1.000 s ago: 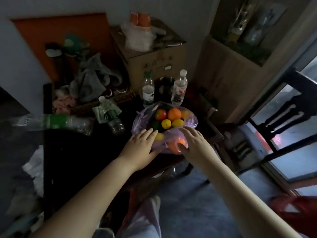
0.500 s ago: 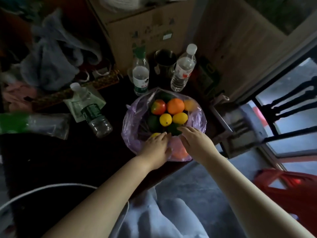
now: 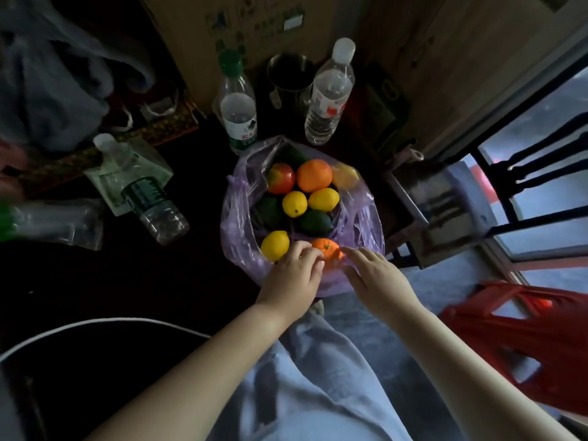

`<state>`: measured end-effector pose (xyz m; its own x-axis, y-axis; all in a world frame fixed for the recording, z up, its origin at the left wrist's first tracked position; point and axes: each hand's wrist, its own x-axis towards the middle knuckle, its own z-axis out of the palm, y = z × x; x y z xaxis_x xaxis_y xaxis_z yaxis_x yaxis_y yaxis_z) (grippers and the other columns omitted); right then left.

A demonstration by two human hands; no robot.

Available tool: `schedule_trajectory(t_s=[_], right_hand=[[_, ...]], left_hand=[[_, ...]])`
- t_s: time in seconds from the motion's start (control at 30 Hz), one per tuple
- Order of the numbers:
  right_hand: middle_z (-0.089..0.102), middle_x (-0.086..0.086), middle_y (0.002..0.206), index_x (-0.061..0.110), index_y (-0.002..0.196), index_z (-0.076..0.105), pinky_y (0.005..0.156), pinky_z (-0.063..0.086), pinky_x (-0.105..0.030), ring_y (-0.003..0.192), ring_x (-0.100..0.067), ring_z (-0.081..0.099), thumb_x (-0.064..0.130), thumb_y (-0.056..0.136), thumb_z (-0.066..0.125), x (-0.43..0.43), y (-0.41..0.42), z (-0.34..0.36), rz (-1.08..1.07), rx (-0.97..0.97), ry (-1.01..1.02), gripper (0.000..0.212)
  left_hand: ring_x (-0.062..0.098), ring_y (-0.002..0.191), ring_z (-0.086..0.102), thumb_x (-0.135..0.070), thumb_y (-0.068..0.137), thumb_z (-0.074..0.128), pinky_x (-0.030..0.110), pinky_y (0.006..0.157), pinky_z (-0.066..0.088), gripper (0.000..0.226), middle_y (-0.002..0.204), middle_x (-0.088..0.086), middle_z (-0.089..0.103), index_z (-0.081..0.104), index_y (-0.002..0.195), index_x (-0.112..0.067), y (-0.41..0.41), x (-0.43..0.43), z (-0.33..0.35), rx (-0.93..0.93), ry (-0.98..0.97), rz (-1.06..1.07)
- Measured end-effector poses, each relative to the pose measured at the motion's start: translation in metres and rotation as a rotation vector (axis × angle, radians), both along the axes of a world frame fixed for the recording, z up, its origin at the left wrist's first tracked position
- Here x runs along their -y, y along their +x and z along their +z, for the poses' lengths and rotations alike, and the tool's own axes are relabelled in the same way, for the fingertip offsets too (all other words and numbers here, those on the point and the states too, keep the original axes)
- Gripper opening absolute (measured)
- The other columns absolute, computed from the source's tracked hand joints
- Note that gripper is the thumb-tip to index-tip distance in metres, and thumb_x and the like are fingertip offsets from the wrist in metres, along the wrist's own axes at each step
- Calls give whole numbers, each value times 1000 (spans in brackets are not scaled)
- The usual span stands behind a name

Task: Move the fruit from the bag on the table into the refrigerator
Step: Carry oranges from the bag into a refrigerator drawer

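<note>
A thin purple plastic bag (image 3: pixel 366 230) lies open on the dark table (image 3: pixel 111 281), holding several fruits: a red apple (image 3: pixel 280 178), a large orange (image 3: pixel 314 175), lemons (image 3: pixel 294 203) and dark green avocados (image 3: pixel 315 221). At the bag's near rim sit a lemon (image 3: pixel 275 245) and a small orange (image 3: pixel 327 248). My left hand (image 3: pixel 291 278) rests on the near rim, fingertips touching the small orange. My right hand (image 3: pixel 377 280) lies beside it on the bag's plastic, fingers spread, just right of that orange. The refrigerator is not in view.
Two upright water bottles (image 3: pixel 238 106) (image 3: pixel 331 93) and a metal cup (image 3: pixel 291 81) stand behind the bag, before a cardboard box (image 3: pixel 254 23). A bottle (image 3: pixel 143 192) lies on its side at left. A dark chair (image 3: pixel 525 173) and red stool (image 3: pixel 515 338) are at right.
The view has tilted down and closer to the bag. The near rim has been pushed down, uncovering the small orange and a lemon; my left fingers now touch the orange.
</note>
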<state>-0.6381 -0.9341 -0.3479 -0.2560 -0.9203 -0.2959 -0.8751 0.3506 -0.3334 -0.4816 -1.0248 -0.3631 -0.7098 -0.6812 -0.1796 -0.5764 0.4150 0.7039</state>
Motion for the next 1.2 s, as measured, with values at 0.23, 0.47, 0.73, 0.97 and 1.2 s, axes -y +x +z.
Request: schedule_trajectory(t_s=[0.23, 0.47, 0.73, 0.97, 1.2], right_hand=[[62, -5, 118, 17, 127, 53, 83, 49, -39, 108, -27, 57, 35, 96, 46, -14, -6, -7, -30, 39, 35, 37], [59, -2, 125, 19, 133, 50, 88, 46, -36, 115, -23, 54, 38, 96, 45, -12, -15, -6, -12, 51, 21, 41], [58, -3, 122, 19, 130, 51, 86, 44, -35, 115, -23, 50, 32, 95, 47, -5, -29, 1, 16, 95, 8, 38], [53, -2, 131, 19, 134, 48, 92, 42, -32, 120, -21, 49, 31, 95, 49, 46, -41, 13, 51, 88, -136, 41], [47, -7, 136, 17, 135, 46, 99, 35, -35, 125, -28, 43, 29, 89, 57, 145, -44, 15, 149, 60, -198, 48]], left_hand=[[25, 109, 54, -19, 87, 61, 37, 89, 46, 20, 121, 5, 52, 60, 105, -12, -11, -1, -2, 20, -38, 77], [25, 124, 42, -34, 84, 65, 35, 95, 40, 60, 139, 6, 40, 40, 135, -12, -36, 3, -7, 151, 21, 89], [29, 132, 34, -32, 77, 72, 37, 101, 33, 85, 145, 9, 31, 25, 145, -14, -40, 0, -19, 251, 144, 85], [27, 130, 37, -25, 70, 79, 33, 102, 33, 87, 142, 10, 38, 32, 143, -11, -30, 9, -5, 28, 19, 272], [25, 131, 39, -25, 68, 81, 37, 105, 38, 86, 141, 8, 41, 35, 140, -12, -12, 24, 9, -96, -142, 497]])
